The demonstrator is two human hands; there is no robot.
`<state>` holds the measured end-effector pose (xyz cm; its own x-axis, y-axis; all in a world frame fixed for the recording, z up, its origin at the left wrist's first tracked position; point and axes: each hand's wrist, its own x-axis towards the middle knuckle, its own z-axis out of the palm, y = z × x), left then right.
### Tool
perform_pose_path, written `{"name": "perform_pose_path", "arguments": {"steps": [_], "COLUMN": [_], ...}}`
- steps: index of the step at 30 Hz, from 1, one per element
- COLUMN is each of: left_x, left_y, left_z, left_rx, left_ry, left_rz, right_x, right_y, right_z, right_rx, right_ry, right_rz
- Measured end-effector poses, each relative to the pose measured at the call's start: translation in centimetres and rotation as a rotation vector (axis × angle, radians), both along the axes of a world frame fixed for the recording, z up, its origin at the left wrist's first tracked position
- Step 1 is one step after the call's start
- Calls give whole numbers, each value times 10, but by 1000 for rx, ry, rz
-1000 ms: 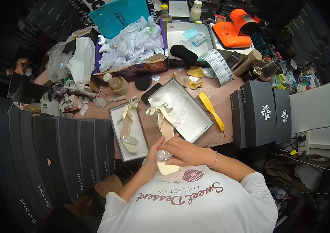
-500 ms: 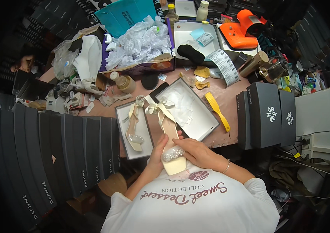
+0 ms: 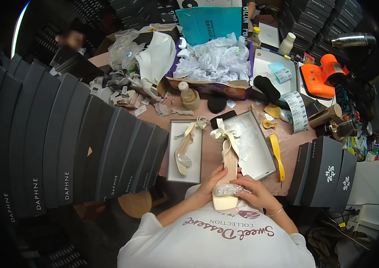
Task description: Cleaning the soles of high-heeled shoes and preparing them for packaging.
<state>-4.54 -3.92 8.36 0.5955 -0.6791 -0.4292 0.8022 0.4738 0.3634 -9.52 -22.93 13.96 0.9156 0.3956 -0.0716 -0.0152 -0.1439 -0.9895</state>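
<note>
Cream heeled sandal [image 3: 228,178] gripped by both hands, left hand [image 3: 214,178] and right hand [image 3: 254,193] closed around it; judged mid-stuffing, boxing into open shoebox [image 3: 261,154] seemingly follows.

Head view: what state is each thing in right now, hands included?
Cream sandal: held over the table edge, heel end wrapped in clear plastic.
Left hand: gripping the sandal's side.
Right hand: fingers on the plastic wrap.
Second sandal: lying in the box lid.
Shoe box: open, tissue inside.
Yellow shoehorn: flat on table.
</note>
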Motion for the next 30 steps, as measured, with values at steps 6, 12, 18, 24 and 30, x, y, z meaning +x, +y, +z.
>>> {"name": "perform_pose_path", "arguments": {"steps": [6,12,18,24,30], "left_x": [17,48,49,41,76], "left_y": [3,31,21,7,-5], "left_z": [-5,-43,-108,-54,-25], "left_rx": [109,370,516,1105,932], "left_ry": [-2,-131,-153,-1039,-1262], "left_rz": [106,220,237,116,-270], "right_x": [34,104,114,82,81], "right_y": [-24,-50,-49,-85,-26], "right_z": [-37,-187,-209,-111,-72], "right_rx": [306,-793,-683,230,338], "right_ry": [339,-280,-188,237,403], "right_rz": [8,-598,-594,-690,-158]}}
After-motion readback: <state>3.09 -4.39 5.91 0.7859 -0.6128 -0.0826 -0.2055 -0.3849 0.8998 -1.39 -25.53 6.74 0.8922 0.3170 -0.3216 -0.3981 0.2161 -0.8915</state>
